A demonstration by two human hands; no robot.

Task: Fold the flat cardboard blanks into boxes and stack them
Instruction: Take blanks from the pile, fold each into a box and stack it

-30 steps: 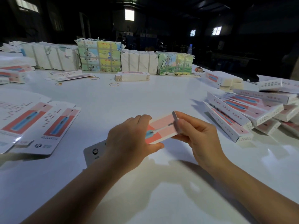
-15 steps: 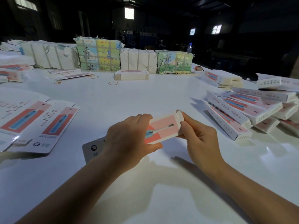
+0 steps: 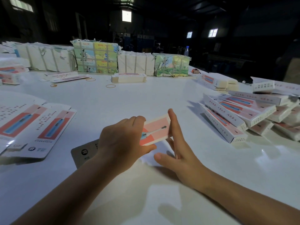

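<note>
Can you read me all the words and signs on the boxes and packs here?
None can be read for sure.
Pink-and-white cardboard box in the hands: toothbrush picture, no words visible.
Flat white cardboard blanks: print blurred.
Pile of folded white boxes: dots of print, too small.
Green-and-yellow wrapped bundle: characters blurred.

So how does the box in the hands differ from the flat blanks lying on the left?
The box in the hands is partly formed and lifted off the table; the flat blanks lie spread flat on it. The left hand grips the box and the right hand's straight fingers press its end; nobody touches the blanks. Both carry the same pink toothbrush print.
</note>
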